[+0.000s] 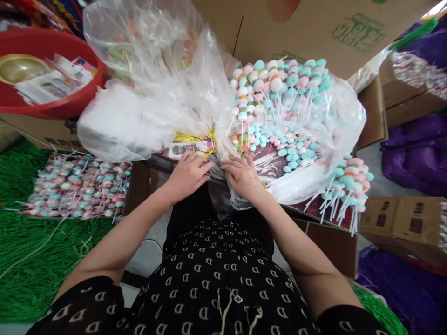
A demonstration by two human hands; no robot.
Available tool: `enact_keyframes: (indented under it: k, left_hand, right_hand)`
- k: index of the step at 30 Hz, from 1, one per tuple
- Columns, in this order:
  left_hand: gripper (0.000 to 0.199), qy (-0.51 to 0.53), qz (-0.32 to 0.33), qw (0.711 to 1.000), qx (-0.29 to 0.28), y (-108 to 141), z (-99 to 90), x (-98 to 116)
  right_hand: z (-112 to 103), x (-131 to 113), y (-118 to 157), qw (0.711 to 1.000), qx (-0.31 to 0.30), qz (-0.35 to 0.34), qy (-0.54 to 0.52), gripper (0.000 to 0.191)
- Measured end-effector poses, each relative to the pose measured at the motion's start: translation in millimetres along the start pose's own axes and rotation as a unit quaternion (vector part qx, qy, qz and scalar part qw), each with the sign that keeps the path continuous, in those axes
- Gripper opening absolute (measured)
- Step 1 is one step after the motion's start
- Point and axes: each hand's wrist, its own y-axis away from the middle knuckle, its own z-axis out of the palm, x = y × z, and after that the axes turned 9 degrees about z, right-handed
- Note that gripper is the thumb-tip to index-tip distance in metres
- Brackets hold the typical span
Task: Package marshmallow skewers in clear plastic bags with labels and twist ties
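Silvery strands [217, 168] sit right between the two hands, at the near table edge. L hand [188, 173] is palm down, fingers loosely curled and a bit apart, thumb out toward the strands. R hand [242, 177] is palm down too, fingers closer together, over the edge of a clear plastic bag [240, 201]. Can't tell if either one is actually pinching anything, fingertips are too hidden tbh.

Just beyond the L fingers are printed cards [181, 149] w/ gold ties [190, 137] on top. Past the R fingertips there's a small patch of fruit-coloured gummies [243, 145], and to the right of that hand, white sticks [296, 187] in plastic, w/ loose pastel candies [296, 156] behind them.

Imo the trick is light fingertips: thin strands probably tangle or cling, so split off a few from the end w/ thumb + index rather than raking the whole bunch. Steady the bunch w/ the other hand so it doesn't slide off the edge. Also keep loose film out from under the R palm, bc it could drag stuff along. Cards might skid too if the L wrist swings wide, fwiw.
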Motion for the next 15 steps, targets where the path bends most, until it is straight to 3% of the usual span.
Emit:
enact_keyframes:
  k: [4,8,11,15]
  left_hand:
    - [0.014,0.028,-0.008,1.0,-0.012,3,15.2,0]
    - [0.017,0.112,-0.044,0.99,0.078,-3,13.8,-12]
    - [0.015,0.193,-0.106,0.961,0.167,-11,15.0,-23]
    - [0.015,0.315,-0.172,0.9,0.249,-24,20.4,-34]
  right_hand:
    - [-1,1,2,1.0,0.001,0.001,-0.017,0.03]
    - [0,2,1,0.999,0.0,0.016,-0.048,0.031]
    - [0,3,-1,0.998,0.004,0.018,-0.066,0.032]
    - [-7,-2,-4,0.994,0.062,0.023,-0.088,0.033]
